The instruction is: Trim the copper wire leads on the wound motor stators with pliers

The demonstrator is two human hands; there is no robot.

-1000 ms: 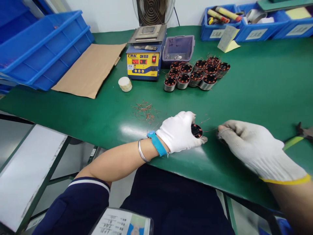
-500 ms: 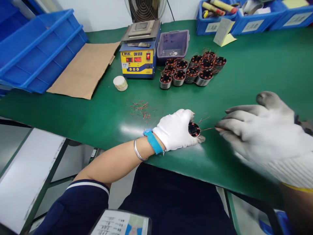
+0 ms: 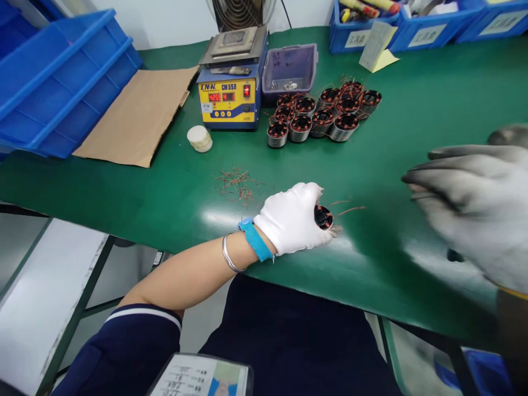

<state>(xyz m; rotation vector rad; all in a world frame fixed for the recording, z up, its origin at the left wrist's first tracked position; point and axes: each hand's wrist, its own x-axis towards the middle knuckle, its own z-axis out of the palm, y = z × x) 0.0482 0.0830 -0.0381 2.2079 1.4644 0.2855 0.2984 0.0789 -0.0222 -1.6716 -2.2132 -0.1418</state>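
Note:
My left hand [image 3: 292, 219], in a white glove, rests on the green table [image 3: 412, 143] and is wrapped round a small motor stator [image 3: 323, 216] with copper windings. Thin copper wire ends stick out of the stator to the right. My right hand [image 3: 474, 203], in a grey glove, hovers above the table at the right, blurred, with its fingers stretched out and nothing visible in them. It is well clear of the stator.
Several more stators [image 3: 325, 114] stand grouped behind, next to a purple tray [image 3: 289, 66] and a yellow-blue solder pot [image 3: 229, 88]. Cut wire scraps [image 3: 236, 182], a tape roll [image 3: 199, 138], cardboard [image 3: 136, 115], stacked blue crates [image 3: 58, 71] and blue bins [image 3: 416, 27] are about.
My right hand let go of the wire end it pinched, opened, and drew away to the right and up. My left hand kept hold of the stator.

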